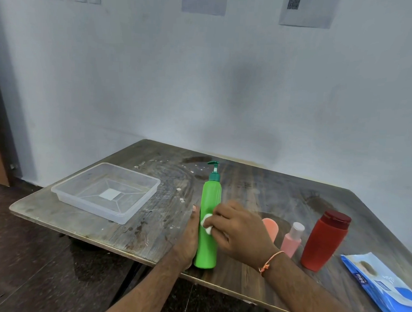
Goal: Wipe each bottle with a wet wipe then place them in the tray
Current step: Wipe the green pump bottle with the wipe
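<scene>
While left hand [191, 237] steadies upright green pump bottle [208, 216], fingers hidden, right hand [238, 229] pinches white wipe [207, 224] against it

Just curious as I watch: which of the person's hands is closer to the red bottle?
The right hand. It is at the green bottle, with two small pink bottles between it and the red bottle. The left hand is beyond the green bottle, farther away.

Both hands low at centre frame, forearms reaching in from the bottom edge.
Left hand [191, 234] flat and upright, fingers straight, thumb tip up; right hand [238, 229] just beside it, fingers curled in a pinch, orange thread round the wrist.
</scene>
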Demonstrator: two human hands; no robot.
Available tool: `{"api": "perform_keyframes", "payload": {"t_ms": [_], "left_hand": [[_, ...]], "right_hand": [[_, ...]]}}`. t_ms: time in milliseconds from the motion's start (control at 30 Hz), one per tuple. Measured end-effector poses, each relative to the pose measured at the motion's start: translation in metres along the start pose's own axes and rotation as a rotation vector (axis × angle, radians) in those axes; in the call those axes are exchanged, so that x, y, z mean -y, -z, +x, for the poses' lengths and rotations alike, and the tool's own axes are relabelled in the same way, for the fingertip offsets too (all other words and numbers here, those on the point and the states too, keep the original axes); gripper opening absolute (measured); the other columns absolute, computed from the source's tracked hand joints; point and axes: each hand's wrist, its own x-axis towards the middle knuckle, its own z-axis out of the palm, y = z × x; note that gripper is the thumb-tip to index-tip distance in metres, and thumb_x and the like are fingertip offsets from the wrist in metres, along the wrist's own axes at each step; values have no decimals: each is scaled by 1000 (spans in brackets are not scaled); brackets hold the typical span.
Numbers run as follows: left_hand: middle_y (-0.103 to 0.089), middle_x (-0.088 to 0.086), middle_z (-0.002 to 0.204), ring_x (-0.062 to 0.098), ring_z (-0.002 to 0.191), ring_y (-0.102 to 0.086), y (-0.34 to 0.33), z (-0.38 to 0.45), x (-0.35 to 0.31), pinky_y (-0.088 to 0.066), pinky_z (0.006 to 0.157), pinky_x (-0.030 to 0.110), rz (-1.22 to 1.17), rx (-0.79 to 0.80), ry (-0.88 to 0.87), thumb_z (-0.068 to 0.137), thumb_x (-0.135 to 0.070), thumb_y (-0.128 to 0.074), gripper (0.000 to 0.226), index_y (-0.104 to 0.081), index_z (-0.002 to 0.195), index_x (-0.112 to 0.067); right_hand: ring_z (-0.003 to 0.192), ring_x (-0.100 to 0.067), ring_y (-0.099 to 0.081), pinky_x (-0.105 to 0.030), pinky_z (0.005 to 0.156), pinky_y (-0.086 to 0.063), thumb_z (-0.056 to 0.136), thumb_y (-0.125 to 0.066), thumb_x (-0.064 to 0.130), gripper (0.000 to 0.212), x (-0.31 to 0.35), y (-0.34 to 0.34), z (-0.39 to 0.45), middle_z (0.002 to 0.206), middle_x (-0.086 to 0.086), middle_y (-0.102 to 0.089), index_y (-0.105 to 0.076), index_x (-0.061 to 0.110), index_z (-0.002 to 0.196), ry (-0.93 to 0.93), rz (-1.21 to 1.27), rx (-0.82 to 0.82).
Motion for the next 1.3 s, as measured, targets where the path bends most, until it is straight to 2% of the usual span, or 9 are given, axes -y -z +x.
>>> {"api": "perform_keyframes", "payload": {"t_ms": [167,267,400,567,767,867,967,1167,1300], "left_hand": [[-71,27,114,32,95,-71,-2,2,4,-61,81,41,4,-24,-7,95,-64,-34,77,-61,137,-5],[-74,21,123,30,112,-73,-2,2,3,-60,93,39,-18,-49,-30,97,-59,-34,69,-61,136,-9],[-76,25,117,34,106,-74,1,4,5,-58,92,45,42,-20,-28,94,-75,-40,79,-70,128,-10],[-77,15,92,21,77,-74,4,3,5,-61,67,32,63,1,-8,93,-64,-32,78,-66,124,-1],[-80,17,104,25,93,-76,-1,0,3,-63,81,36,79,-44,-26,97,-63,-36,66,-71,121,-12],[-76,27,107,35,91,-71,2,2,4,-57,86,48,84,-70,-7,88,-84,-47,79,-80,110,-15],[-77,25,103,31,84,-72,5,5,6,-57,81,43,71,-73,14,81,-88,-51,88,-79,107,-9],[-77,21,93,26,76,-73,0,3,4,-61,70,38,75,-64,-15,93,-63,-37,73,-71,116,-3],[-78,22,98,29,81,-73,1,1,2,-59,77,40,135,-58,12,93,-68,-35,78,-73,113,-3]], "right_hand": [[89,-18,-62,-36,68,-55,102,-66,26,12,-3,-3,13,104,10,-66,-75,30,109,-122,1,-139],[91,-16,-61,-31,68,-52,101,-61,27,20,2,-3,17,105,9,-65,-75,31,114,-89,14,-121],[90,-16,-61,-35,66,-53,98,-70,27,7,-6,3,14,99,10,-65,-76,31,101,-33,-8,-92],[92,-18,-61,-38,72,-56,102,-66,22,13,-14,-1,28,107,10,-67,-75,28,109,-155,15,-189],[90,-17,-61,-33,70,-52,99,-70,27,7,-12,5,16,99,9,-66,-76,30,102,2,12,-92],[89,-18,-61,-37,67,-54,99,-70,24,8,-20,7,21,99,11,-67,-75,30,101,-120,-11,-169],[88,-17,-61,-32,68,-52,99,-71,18,12,-18,6,35,103,11,-68,-76,28,105,-210,-2,-244],[88,-19,-60,-37,71,-54,96,-70,22,11,-14,5,31,99,9,-65,-76,28,104,-34,16,-121],[87,-20,-60,-40,67,-54,100,-63,24,13,-21,7,34,101,9,-67,-75,27,102,-153,-12,-207]]}}
